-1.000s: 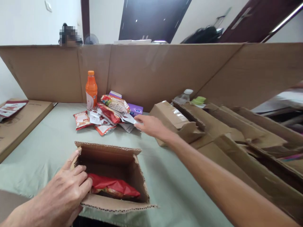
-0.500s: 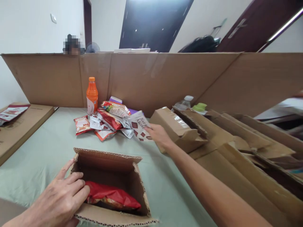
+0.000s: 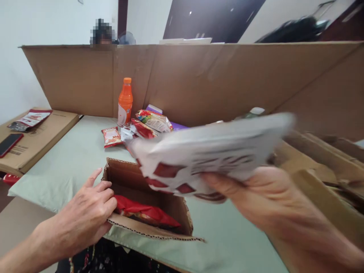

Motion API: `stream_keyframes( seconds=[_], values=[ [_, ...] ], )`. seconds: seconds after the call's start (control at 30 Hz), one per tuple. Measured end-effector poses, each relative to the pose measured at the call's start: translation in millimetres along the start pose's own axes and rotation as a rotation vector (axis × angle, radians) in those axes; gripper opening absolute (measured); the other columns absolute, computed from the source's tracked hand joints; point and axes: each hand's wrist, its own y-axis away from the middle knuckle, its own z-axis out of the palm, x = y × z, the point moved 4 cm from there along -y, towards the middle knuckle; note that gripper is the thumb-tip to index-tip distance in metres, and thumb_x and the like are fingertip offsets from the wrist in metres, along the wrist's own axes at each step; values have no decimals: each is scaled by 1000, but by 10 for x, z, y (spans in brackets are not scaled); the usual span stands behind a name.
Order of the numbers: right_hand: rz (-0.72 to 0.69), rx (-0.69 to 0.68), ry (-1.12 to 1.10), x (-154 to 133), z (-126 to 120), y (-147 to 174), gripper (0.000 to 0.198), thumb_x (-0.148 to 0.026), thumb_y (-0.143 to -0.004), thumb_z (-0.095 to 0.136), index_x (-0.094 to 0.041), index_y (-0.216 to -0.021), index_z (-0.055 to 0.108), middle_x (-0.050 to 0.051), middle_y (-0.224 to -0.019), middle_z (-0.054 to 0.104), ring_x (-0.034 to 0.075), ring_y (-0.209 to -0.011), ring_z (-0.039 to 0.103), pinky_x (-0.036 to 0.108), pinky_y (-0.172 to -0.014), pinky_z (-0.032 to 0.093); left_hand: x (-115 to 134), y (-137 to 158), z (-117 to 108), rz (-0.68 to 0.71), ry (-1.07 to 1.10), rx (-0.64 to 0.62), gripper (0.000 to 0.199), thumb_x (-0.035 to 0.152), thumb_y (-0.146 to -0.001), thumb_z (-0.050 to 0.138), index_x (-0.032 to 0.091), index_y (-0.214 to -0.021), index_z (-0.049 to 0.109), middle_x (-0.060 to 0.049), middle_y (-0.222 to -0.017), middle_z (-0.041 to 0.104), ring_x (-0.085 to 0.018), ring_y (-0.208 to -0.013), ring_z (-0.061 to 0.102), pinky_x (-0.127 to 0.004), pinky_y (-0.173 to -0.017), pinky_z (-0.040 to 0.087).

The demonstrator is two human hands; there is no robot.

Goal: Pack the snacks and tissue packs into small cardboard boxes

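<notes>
My right hand [image 3: 256,197] is closed on a white packet [image 3: 199,148] with dark red diamonds and dark lettering, blurred by motion. It hangs above the right part of an open cardboard box [image 3: 150,232] and hides some of its back wall. My left hand [image 3: 88,208] grips the box's left side, with several fingers bent over the rim. Inside the box, a red packet [image 3: 148,213] lies along the front wall. Behind the box are a small red and white packet [image 3: 111,137], a colourful clear packet [image 3: 155,120] and other pouches, partly hidden.
An orange bottle [image 3: 125,102] stands by the tall cardboard screen [image 3: 182,83]. At left, a flat carton [image 3: 51,140] carries a phone [image 3: 10,144] and a silver-red pouch [image 3: 31,118]. Cardboard pieces [image 3: 321,159] crowd the right side. A person's head shows beyond the screen.
My right hand has lifted the white packet from beside the pile and brought it nearer, over the box. My left hand stays on the box. The view has shifted.
</notes>
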Motion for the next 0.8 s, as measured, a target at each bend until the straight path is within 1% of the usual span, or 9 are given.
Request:
stream_keyframes(
  seconds=[0.07,0.13,0.2,0.3,0.4,0.57,0.63,0.73,0.8],
  values=[
    [-73,-158,25,-148,282,-70,40,-51,-101,48,-27,-91,78,3,-85,77,22,-75,71,32,-64,60,-7,24,3,-10,1,12,16,12,-71,66,22,-79,57,-2,-89,69,-25,-105,66,-58,-129,21],
    [-93,-320,142,-220,523,-140,38,-36,-103,44,-23,-91,77,3,-86,77,18,-73,69,28,-65,55,-15,36,17,-15,11,18,17,12,-71,66,22,-81,57,-1,-86,67,-25,-99,66,-58,-127,25],
    [-31,-466,326,-220,709,-198,30,-26,-100,49,-20,-91,76,4,-89,79,17,-73,68,26,-66,50,-19,35,30,-13,12,29,19,10,-69,66,22,-81,57,0,-85,66,-24,-92,64,-58,-123,32],
    [63,-626,584,-186,901,-257,15,-29,-93,65,-18,-89,75,8,-92,80,21,-76,70,28,-63,42,-11,9,24,-5,24,51,24,8,-66,64,22,-85,58,-1,-88,67,-24,-91,64,-59,-119,37],
    [35,-670,632,-179,1024,-312,15,-31,-91,70,-17,-94,75,10,-97,80,24,-81,72,29,-62,39,9,-31,-38,-12,6,95,37,8,-67,61,21,-102,61,-4,-101,69,-26,-99,65,-59,-118,38],
    [-45,-710,498,-89,1150,-352,14,-29,-90,70,-18,-96,75,8,-96,79,20,-80,71,27,-65,42,70,-76,-162,34,-99,251,58,9,-75,59,20,-131,56,-11,-124,67,-29,-117,64,-55,-115,43],
    [-70,-733,504,-87,1162,-319,18,-32,-93,67,-17,-99,74,9,-100,78,22,-84,71,29,-70,46,79,-100,-116,64,-59,186,54,13,-75,63,20,-129,58,-9,-121,70,-28,-115,65,-55,-120,38],
    [-158,-768,494,-215,1028,-195,21,-26,-98,57,-15,-104,73,11,-104,77,24,-90,71,33,-77,51,64,-135,0,61,27,3,29,18,-76,67,23,-105,65,-2,-94,73,-23,-92,69,-55,-126,29],
    [-220,-628,379,-321,753,-157,26,-24,-100,50,-19,-107,74,9,-106,77,22,-94,71,32,-82,53,42,-150,28,38,33,-38,20,19,-77,67,23,-97,64,0,-87,71,-21,-86,69,-54,-127,26]
  ],
)
